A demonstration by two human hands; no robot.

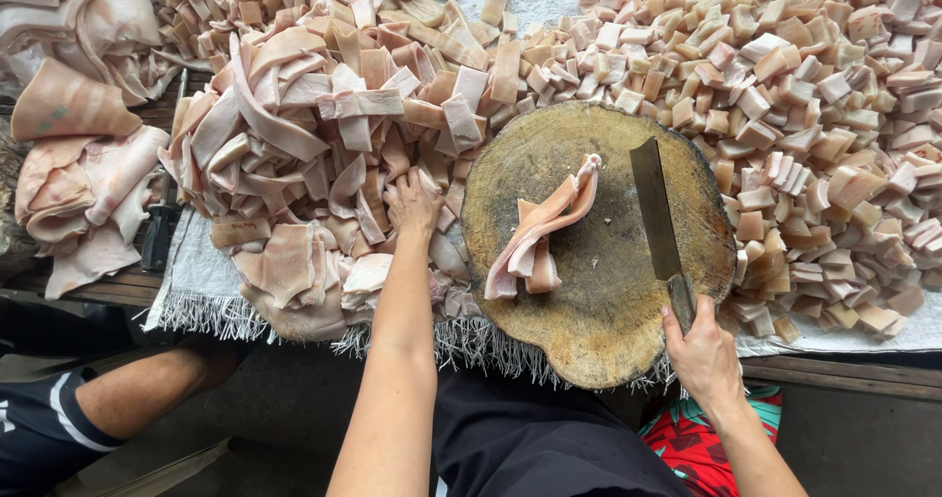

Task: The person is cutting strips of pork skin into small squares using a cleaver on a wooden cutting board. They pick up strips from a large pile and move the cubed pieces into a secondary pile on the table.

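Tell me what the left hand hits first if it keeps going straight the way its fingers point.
Likely the pile of strips: the left hand already rests on its near edge, fingers pointing into it.

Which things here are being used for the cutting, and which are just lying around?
In use:
- cleaver, gripped by the right hand
- round wooden block
- strips on the block
- pile of strips, where the left hand reaches
- cut cubes

Lying about:
- big folded slabs
- dark-handled tool
- fringed white cloth
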